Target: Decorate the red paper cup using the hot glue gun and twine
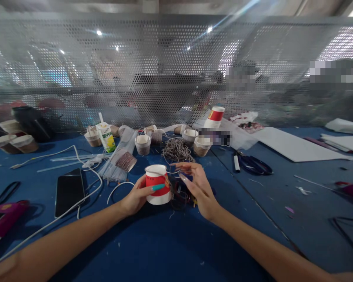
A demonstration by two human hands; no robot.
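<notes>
We see the left hand point(137, 196) wrapped around a red-and-white paper cup point(157, 184), which stands upright on the blue surface point(170, 250), mouth up, its long axis vertical. The fingers point(158, 187) close around the cup's front. The right hand point(198, 188) hovers just beside the cup on its right, fingers loosely spread and holding nothing we can make out, over a dark tangle of cord point(181, 196). A bundle of twine point(178, 150) lies just beyond, then a row of small cups point(143, 144). A phone point(69, 191) lies well left and scissors point(254, 164) well right; bare room is toward us.
</notes>
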